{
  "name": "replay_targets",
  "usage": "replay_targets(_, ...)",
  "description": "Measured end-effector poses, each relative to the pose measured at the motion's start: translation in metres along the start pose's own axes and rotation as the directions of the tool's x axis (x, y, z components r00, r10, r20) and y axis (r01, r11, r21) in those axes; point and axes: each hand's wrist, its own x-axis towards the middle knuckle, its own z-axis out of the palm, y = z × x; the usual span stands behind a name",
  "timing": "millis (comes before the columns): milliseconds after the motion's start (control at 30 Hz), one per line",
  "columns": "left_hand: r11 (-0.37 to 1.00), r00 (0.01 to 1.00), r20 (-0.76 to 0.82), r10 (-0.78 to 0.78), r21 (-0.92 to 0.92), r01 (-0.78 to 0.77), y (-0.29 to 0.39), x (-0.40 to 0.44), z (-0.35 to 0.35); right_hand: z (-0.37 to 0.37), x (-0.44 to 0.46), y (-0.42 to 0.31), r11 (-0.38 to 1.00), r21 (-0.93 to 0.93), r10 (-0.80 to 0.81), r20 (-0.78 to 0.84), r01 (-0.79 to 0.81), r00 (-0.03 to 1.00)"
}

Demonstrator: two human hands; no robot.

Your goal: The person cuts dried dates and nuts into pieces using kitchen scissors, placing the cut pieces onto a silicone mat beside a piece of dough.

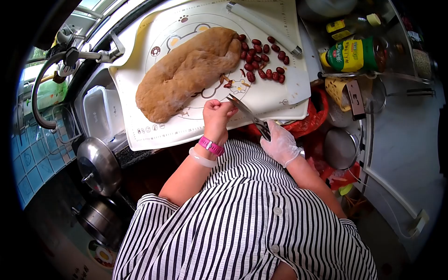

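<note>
My right hand (279,142), in a clear plastic glove, is wrapped round the handles of metal scissors (246,111), whose blades point up and left. Close to the blade tips is my bare left hand (217,112), its fingers curled together in a pinch; what they hold, if anything, is too small to tell. A long slab of brown dough (189,72) lies on the printed white mat (140,135), up and left of both hands. Several red dates (257,58) are scattered right of the dough, with small cut date pieces (227,85) beside its lower edge.
A white rolling pin (266,28) lies across the mat's upper right. Bottles (352,54) fill a rack at the right. At the left are a faucet (84,55), a clear plastic container (100,114) and metal pots (98,165). A red bag (315,119) hangs below the mat's right corner.
</note>
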Motion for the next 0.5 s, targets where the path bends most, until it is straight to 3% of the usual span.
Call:
replay_targets(233,0.99,0.99,0.019,-0.14,-0.014,0.14,-0.017,-0.022,0.021,0.004,-0.03,0.026,1.0,0.021,0.01,-0.087,-0.009,0.996)
replay_targets(300,0.98,0.98,0.036,-0.197,-0.024,0.198,-0.023,-0.03,0.027,-0.003,-0.04,0.03,0.995,0.052,0.09,0.021,-0.091,0.996)
replay_targets(433,0.953,0.949,0.103,-0.299,-0.007,0.302,-0.045,-0.04,0.031,0.009,-0.065,0.053,0.998,0.048,0.05,-0.131,-0.044,0.99)
replay_targets(500,0.942,0.936,0.126,-0.328,-0.024,0.334,-0.058,-0.044,0.032,0.01,-0.076,0.062,0.996,0.047,0.079,-0.1,-0.074,0.992)
